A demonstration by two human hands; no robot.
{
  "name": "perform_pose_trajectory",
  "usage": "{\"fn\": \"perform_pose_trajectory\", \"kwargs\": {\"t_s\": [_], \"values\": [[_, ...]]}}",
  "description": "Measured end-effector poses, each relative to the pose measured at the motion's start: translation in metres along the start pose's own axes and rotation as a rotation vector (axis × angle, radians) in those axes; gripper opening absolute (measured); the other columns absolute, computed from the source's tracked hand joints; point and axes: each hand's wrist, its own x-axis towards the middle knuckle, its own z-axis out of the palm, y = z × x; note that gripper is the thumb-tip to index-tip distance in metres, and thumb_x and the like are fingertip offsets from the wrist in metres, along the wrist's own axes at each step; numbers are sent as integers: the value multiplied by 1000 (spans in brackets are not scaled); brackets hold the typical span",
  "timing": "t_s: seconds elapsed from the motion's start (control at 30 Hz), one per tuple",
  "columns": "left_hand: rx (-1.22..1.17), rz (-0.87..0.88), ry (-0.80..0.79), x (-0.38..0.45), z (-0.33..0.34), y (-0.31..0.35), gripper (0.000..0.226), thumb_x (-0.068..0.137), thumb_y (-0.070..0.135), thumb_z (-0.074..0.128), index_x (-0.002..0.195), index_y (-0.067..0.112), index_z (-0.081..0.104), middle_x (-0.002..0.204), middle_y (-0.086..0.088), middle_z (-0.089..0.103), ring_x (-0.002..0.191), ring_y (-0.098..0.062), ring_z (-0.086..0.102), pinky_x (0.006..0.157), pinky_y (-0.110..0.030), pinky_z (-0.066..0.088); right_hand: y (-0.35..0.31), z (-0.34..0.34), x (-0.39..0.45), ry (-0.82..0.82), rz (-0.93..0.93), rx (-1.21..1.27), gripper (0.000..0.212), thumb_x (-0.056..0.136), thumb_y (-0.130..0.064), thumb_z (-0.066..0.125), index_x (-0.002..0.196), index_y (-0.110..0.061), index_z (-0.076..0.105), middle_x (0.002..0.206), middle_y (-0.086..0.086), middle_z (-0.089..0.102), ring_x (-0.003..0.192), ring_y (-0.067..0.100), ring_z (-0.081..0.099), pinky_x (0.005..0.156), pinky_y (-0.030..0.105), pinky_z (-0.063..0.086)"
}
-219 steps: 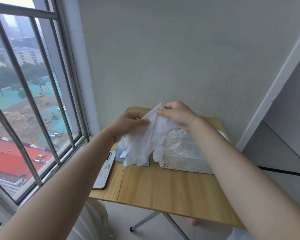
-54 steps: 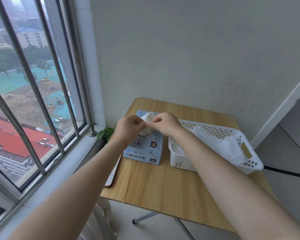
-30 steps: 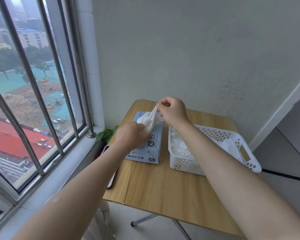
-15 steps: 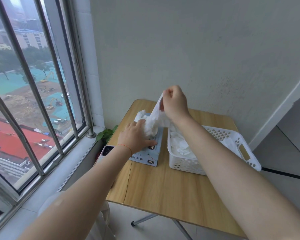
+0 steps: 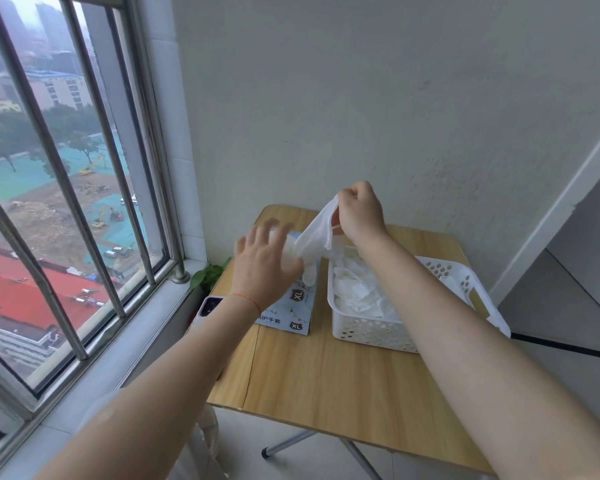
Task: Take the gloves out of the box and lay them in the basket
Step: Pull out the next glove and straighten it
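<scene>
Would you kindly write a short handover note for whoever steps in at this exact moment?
Right hand: raised, pinching the cuff of one white glove that hangs above the glove box.
Left hand: open, fingers spread, over the box beside the hanging glove.
Basket: right of the box on the table, several gloves already inside.
Left: lay this glove in the basket, then go on; what remains in the box is hidden.

Worktop (image 5: 326, 375): pale wood-grain laminate, smooth, satin. Basket (image 5: 371, 336): white perforated plastic, matt. Glove (image 5: 314, 233): thin, translucent white film, soft and limp. Glove box (image 5: 297, 311): printed card, light blue. Window bars (image 5: 115, 188): grey brushed metal. Wall (image 5: 395, 98): matt, slightly rough paint.
</scene>
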Motion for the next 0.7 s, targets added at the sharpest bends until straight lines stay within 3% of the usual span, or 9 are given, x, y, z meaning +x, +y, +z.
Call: {"fn": "perform_pose_trajectory", "kwargs": {"t_s": [0.03,0.1,0.2,0.3,0.4,0.5,0.57,0.63,0.7], "values": [[38,68,-35,0,0,1,42,87,40,59,125,23,56,125,-1,55,118,-25,51,104,-42,35,2,0,-1,-3,29,-11,9,93,-17,38,93,-10,44,82,3,53,85,32,63,78,50,56],[86,92,-181,-2,0,6,28,90,38,56,112,21,60,106,3,61,104,-22,57,98,-36,36,1,-2,-2,24,63,3,11,96,-17,34,97,-10,43,82,1,51,86,31,61,80,47,55],[104,-24,-356,-7,5,10,29,94,44,51,103,16,55,88,1,61,86,-23,56,80,-30,35,-10,-13,2,181,14,123,10,100,-14,29,99,-10,38,77,-2,43,67,15,47,59,24,42],[88,-107,-421,-8,9,5,34,91,47,54,98,14,51,84,-3,60,82,-25,55,67,-29,37,-28,-23,3,316,-109,228,9,102,-12,29,96,-10,36,74,-4,40,60,8,38,47,13,33],[50,-157,-509,0,6,9,37,90,44,58,104,11,48,88,-2,53,78,-22,52,64,-30,39,-37,-34,1,337,-185,256,8,101,-13,35,96,-12,40,73,-9,43,57,-3,42,50,8,34],[-73,-215,-539,11,-2,12,21,92,26,55,106,14,45,99,-5,47,77,-15,45,64,-26,36,-39,-44,4,149,-189,130,7,97,-16,45,93,-14,51,73,-10,49,60,0,46,53,10,35],[-148,-192,-419,20,-7,11,16,89,10,50,103,16,47,111,-7,50,86,-18,49,69,-27,44,-36,-47,3,-32,-148,9,9,93,-16,48,91,-15,56,75,-8,51,68,8,46,60,18,37],[-262,-179,-223,30,-16,16,25,82,1,49,102,14,55,110,-5,52,100,-25,53,86,-36,48,-34,-48,-2,-187,-119,-32,9,92,-16,49,88,-17,57,75,-7,50,71,8,45,63,21,36],[-677,-273,-175,38,-34,33,26,75,5,51,97,15,60,104,-2,58,99,-21,56,91,-37,48,-34,-49,-8,-339,-108,39,10,93,-16,53,85,-17,59,74,-6,50,72,8,45,66,22,36]]}}
